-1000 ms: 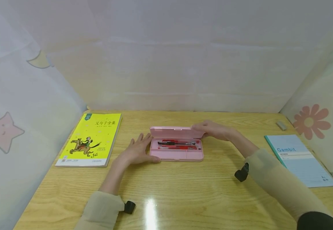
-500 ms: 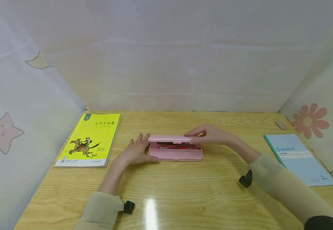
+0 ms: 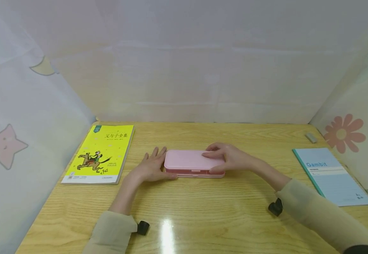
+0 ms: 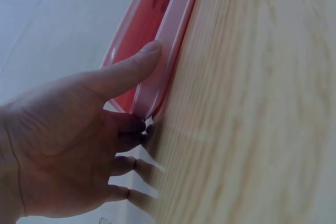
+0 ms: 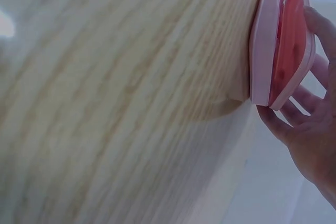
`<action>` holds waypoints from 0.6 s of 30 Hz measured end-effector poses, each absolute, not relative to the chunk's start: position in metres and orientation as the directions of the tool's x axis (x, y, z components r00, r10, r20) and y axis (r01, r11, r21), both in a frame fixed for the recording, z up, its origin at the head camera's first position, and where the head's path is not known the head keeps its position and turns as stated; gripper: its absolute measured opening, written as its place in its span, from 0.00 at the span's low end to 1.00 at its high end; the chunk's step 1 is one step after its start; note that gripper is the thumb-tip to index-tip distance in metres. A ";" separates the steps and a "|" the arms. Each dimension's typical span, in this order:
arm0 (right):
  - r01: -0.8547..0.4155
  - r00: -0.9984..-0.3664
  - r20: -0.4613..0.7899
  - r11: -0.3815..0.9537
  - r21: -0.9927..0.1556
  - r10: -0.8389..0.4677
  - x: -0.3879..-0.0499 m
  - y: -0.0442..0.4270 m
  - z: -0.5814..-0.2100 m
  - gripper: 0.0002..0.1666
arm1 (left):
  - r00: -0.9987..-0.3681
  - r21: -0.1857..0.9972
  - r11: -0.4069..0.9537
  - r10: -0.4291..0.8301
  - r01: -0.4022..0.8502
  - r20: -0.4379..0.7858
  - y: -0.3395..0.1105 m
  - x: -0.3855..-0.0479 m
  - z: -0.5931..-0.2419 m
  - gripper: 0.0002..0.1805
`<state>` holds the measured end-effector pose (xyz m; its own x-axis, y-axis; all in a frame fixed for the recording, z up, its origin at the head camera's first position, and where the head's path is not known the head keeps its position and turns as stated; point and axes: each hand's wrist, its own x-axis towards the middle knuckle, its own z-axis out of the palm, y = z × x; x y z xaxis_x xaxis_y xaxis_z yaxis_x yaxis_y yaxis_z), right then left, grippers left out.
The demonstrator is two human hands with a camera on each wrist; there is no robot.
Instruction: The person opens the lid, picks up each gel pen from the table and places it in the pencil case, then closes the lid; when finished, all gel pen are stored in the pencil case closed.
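Note:
A pink pencil case (image 3: 184, 159) lies on the table in the head view, its lid lowered but a narrow gap showing along the front. Its contents are hidden from above. At its left end my left hand (image 3: 150, 167) rests with fingers spread and straight, the thumb along the front edge. The left wrist view shows that left thumb (image 4: 128, 69) against the base's front wall. My right hand (image 3: 230, 157) holds the lid at its right end, fingers bent over it, thumb at the front rim. In the right wrist view, the lid (image 5: 294, 45) is tilted slightly away from the base.
A yellow book (image 3: 99, 155) lies at the left of the wooden table (image 3: 196, 215). To the right are a blue and white notebook (image 3: 333, 178) and a small grey eraser (image 3: 311, 137). White cloth walls (image 3: 215, 70) enclose the back and sides.
The lid has swung forward and down from standing upright, covering the pens inside. My right hand moved with it toward the front. My left hand stayed in place.

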<state>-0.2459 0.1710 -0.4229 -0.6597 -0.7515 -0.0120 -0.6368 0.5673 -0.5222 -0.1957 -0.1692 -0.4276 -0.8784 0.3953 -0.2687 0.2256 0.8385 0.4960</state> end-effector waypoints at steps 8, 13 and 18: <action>-0.667 -0.668 0.005 0.595 -0.449 -0.744 -0.237 0.166 -0.424 0.43 | -0.868 0.489 0.837 0.415 0.247 -0.272 -0.172 -0.197 -0.430 0.60; -0.699 -0.662 0.028 0.604 -0.383 -0.749 -0.233 0.164 -0.427 0.45 | -0.871 0.487 0.838 0.412 0.247 -0.267 -0.171 -0.198 -0.430 0.60; -0.709 -0.663 0.047 0.608 -0.357 -0.747 -0.232 0.164 -0.431 0.45 | -0.874 0.494 0.833 0.414 0.251 -0.254 -0.170 -0.198 -0.428 0.61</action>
